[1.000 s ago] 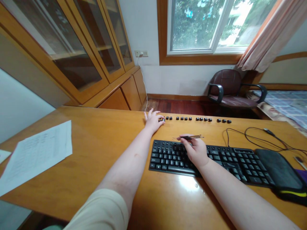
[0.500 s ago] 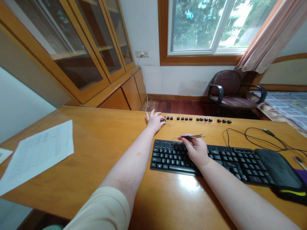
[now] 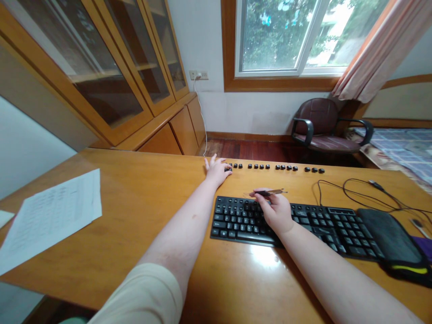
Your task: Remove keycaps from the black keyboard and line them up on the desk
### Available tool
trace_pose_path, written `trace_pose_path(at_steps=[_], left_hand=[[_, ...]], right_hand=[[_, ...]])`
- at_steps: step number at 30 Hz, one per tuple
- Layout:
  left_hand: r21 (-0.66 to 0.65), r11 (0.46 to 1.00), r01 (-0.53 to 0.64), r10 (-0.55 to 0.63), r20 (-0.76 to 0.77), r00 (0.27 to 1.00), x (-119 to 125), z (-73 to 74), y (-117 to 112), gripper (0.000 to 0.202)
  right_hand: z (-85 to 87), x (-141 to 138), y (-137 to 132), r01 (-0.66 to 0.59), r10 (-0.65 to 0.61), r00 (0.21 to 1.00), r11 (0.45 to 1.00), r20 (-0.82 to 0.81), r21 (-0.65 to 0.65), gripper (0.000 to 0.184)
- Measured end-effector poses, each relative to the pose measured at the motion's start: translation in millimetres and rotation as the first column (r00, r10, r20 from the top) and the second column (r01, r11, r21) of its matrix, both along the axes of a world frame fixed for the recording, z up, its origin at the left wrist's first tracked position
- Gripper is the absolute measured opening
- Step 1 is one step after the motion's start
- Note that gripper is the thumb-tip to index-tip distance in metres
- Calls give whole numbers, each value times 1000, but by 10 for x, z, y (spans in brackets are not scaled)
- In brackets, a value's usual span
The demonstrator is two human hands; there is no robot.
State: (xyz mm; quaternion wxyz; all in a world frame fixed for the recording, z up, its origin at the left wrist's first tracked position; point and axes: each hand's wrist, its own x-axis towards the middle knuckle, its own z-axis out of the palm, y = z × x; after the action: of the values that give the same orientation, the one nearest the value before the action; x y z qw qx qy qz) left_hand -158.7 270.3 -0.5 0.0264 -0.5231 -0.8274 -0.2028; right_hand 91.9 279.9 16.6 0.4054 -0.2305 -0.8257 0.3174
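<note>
A black keyboard (image 3: pixel 303 222) lies on the wooden desk (image 3: pixel 141 211). Along the desk's far edge runs a row of several loose black keycaps (image 3: pixel 270 167). My left hand (image 3: pixel 217 170) reaches out to the left end of that row, its fingertips pinched on the leftmost keycap (image 3: pixel 228 169). My right hand (image 3: pixel 275 210) rests over the keyboard's upper middle, fingers closed on a thin brownish tool (image 3: pixel 270 192) that points right.
A printed sheet of paper (image 3: pixel 50 216) lies at the desk's left. A black cable (image 3: pixel 364 193) loops at the right, beside a dark pouch (image 3: pixel 391 238). Behind the desk are a brown armchair (image 3: pixel 324 126), wooden cabinets (image 3: pixel 135 81) and a window.
Almost nothing moves; both hands stay in place and the view shifts slightly.
</note>
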Motion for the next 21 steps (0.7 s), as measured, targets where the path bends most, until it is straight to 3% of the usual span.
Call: trace_pose_path(at_steps=[21], left_hand=[[-5, 1000, 7, -7, 14, 1000, 8, 4, -12, 23]], right_hand=[[17, 5, -7, -10, 10, 1000, 999, 6, -35, 20]])
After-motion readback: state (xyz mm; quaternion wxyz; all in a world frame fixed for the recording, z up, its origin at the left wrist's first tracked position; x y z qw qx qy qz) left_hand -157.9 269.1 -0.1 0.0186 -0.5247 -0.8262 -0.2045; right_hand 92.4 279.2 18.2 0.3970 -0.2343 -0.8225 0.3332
